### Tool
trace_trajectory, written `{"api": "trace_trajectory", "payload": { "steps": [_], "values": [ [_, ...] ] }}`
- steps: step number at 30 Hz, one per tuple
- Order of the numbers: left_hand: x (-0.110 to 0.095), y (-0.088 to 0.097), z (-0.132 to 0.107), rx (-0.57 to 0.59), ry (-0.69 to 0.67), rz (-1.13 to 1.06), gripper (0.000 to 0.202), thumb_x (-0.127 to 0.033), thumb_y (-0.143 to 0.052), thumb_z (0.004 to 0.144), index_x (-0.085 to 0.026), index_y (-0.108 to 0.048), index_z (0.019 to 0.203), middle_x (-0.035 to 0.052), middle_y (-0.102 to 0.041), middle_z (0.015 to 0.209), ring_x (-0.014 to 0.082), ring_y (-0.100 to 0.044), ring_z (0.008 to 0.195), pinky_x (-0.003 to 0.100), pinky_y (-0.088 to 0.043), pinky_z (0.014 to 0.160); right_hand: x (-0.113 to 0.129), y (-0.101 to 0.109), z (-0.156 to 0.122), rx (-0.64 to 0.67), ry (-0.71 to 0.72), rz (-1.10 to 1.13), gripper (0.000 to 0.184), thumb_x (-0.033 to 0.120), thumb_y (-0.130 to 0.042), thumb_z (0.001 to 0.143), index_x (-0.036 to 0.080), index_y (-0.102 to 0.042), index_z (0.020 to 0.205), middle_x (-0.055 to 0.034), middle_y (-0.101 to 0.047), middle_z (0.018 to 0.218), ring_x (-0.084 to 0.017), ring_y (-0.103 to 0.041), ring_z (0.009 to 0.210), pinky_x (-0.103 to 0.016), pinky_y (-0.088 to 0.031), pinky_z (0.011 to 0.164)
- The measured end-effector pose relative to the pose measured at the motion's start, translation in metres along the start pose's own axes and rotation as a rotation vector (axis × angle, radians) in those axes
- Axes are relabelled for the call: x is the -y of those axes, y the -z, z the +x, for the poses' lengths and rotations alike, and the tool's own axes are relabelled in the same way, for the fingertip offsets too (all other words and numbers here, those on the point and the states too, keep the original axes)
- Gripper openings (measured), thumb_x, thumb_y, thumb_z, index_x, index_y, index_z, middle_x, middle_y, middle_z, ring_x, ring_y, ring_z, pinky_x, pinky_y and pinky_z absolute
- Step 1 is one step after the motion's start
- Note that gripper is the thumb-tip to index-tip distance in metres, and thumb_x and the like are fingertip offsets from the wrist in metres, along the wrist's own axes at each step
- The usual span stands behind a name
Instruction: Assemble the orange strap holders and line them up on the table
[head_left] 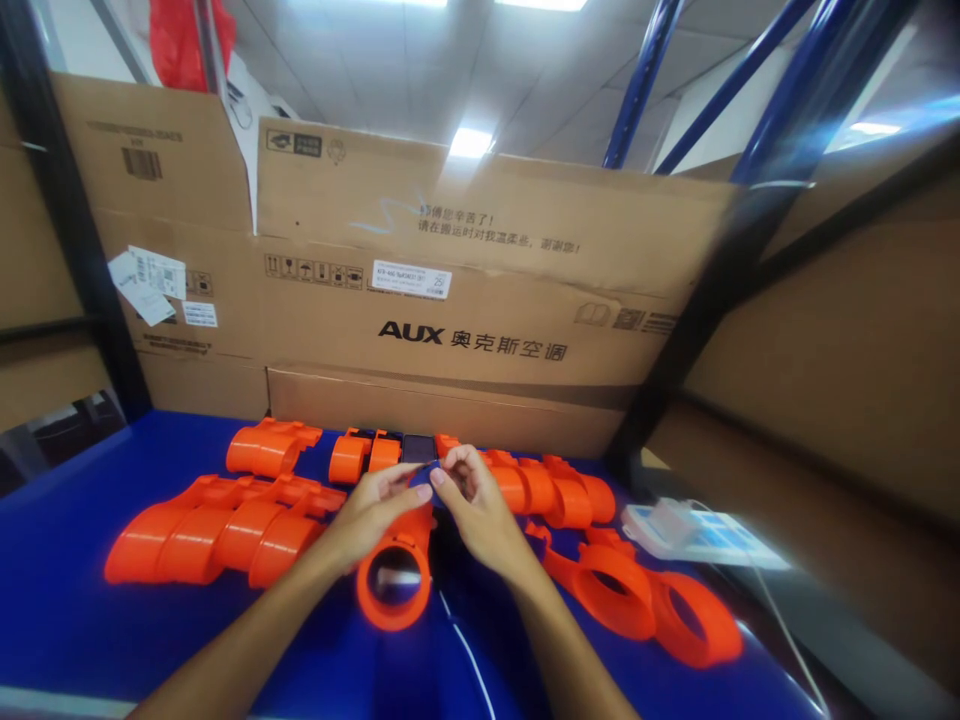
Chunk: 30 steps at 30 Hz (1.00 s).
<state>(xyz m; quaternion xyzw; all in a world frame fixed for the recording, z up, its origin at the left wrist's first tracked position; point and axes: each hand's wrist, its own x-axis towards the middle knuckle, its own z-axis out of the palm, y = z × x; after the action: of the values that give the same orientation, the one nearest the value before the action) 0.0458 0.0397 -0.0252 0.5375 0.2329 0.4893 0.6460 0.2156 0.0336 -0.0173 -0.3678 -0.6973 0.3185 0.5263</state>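
Observation:
My left hand (379, 510) and my right hand (472, 505) meet at the middle of the table. Between their thumbs and fingers they pinch a small dark blue piece (426, 474), whose exact kind I cannot make out. Just below my fingers an orange plastic tube-shaped part (395, 585) shows its round open end towards me; whether it is joined to the blue piece is hidden. Behind my fingertips stands a dark square object (418, 449). A white cable (469, 655) runs from beneath the hands towards the front edge.
Similar orange parts stand in rows at the left (199, 535), at the back (349, 458), and on the right (611, 590). A white power strip (701, 535) lies at the right edge. Cardboard panels (480, 300) and dark posts (679, 320) bound the blue table (67, 620).

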Motion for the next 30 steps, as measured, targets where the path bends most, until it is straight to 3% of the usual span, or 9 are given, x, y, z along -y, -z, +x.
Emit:
{"api": "trace_trajectory", "payload": {
  "steps": [3,6,10,12,14,17,20,23,30],
  "values": [
    [-0.001,0.004,0.000,-0.076,0.010,-0.029,0.047,-0.030,-0.082,0.072,-0.015,-0.070,0.115,0.0114,-0.075,0.104,0.0266,-0.071,0.097,0.037,-0.054,0.089,0.004,0.004,0.000,-0.023,0.020,-0.095,0.021,0.043,-0.047,0.099,0.024,-0.051,0.106,-0.0022,-0.059,0.097,-0.017,-0.058,0.087,-0.032,-0.049,0.080],
    [-0.007,0.011,0.000,-0.168,0.028,-0.162,0.048,-0.039,-0.079,0.075,-0.015,-0.066,0.115,0.0118,-0.076,0.097,0.0269,-0.074,0.081,0.036,-0.058,0.073,0.010,0.011,-0.003,-0.024,0.028,-0.373,0.027,0.039,-0.038,0.103,0.023,-0.056,0.090,-0.0027,-0.059,0.089,-0.020,-0.055,0.087,-0.037,-0.045,0.083],
    [-0.017,0.019,-0.001,-0.188,0.046,-0.302,0.054,-0.048,-0.071,0.078,-0.010,-0.065,0.116,0.0163,-0.077,0.093,0.0295,-0.074,0.078,0.036,-0.059,0.064,0.015,0.016,-0.014,0.284,0.077,-0.781,0.027,0.032,-0.063,0.089,0.020,-0.057,0.066,-0.0044,-0.056,0.087,-0.023,-0.051,0.089,-0.039,-0.041,0.082],
    [-0.019,0.019,-0.002,-0.182,0.048,-0.316,0.055,-0.050,-0.068,0.080,-0.009,-0.064,0.117,0.0177,-0.076,0.094,0.0305,-0.074,0.079,0.037,-0.059,0.065,0.017,0.014,-0.020,0.437,0.069,-0.870,0.023,0.029,-0.073,0.080,0.020,-0.061,0.063,-0.0054,-0.056,0.090,-0.024,-0.050,0.090,-0.040,-0.041,0.083],
    [-0.018,0.017,-0.003,-0.169,0.037,-0.312,0.054,-0.047,-0.068,0.080,-0.009,-0.064,0.118,0.0178,-0.076,0.097,0.0310,-0.075,0.081,0.038,-0.059,0.066,0.017,0.010,-0.024,0.510,0.057,-0.924,0.023,0.029,-0.079,0.073,0.019,-0.063,0.060,-0.0066,-0.056,0.091,-0.025,-0.049,0.090,-0.042,-0.040,0.083],
    [-0.014,0.012,-0.004,-0.142,0.006,-0.294,0.050,-0.043,-0.070,0.080,-0.011,-0.064,0.117,0.0168,-0.076,0.101,0.0311,-0.075,0.085,0.038,-0.060,0.070,0.017,0.002,-0.027,0.519,0.069,-0.968,0.022,0.032,-0.081,0.069,0.019,-0.066,0.060,-0.0097,-0.057,0.094,-0.028,-0.049,0.095,-0.045,-0.038,0.086],
    [-0.010,0.011,-0.005,-0.139,-0.028,-0.281,0.047,-0.041,-0.072,0.080,-0.012,-0.064,0.116,0.0158,-0.076,0.102,0.0311,-0.075,0.086,0.038,-0.060,0.072,0.014,-0.004,-0.029,0.486,0.097,-0.992,0.015,0.030,-0.079,0.070,0.018,-0.071,0.074,-0.0130,-0.059,0.100,-0.032,-0.048,0.101,-0.048,-0.036,0.091],
    [-0.010,0.013,-0.004,-0.142,-0.032,-0.276,0.049,-0.041,-0.072,0.080,-0.012,-0.063,0.118,0.0161,-0.076,0.102,0.0310,-0.075,0.086,0.038,-0.060,0.072,0.011,-0.007,-0.031,0.473,0.103,-1.006,0.018,0.024,-0.075,0.071,0.018,-0.072,0.087,-0.0142,-0.060,0.101,-0.033,-0.047,0.102,-0.048,-0.034,0.092],
    [-0.013,0.013,-0.004,-0.151,-0.039,-0.286,0.048,-0.040,-0.073,0.079,-0.013,-0.063,0.117,0.0157,-0.076,0.102,0.0306,-0.075,0.085,0.037,-0.060,0.071,0.012,-0.010,-0.030,0.447,0.079,-1.031,0.007,0.015,-0.068,0.071,0.018,-0.066,0.078,-0.0112,-0.061,0.089,-0.027,-0.048,0.089,-0.043,-0.036,0.081]
  ]
}}
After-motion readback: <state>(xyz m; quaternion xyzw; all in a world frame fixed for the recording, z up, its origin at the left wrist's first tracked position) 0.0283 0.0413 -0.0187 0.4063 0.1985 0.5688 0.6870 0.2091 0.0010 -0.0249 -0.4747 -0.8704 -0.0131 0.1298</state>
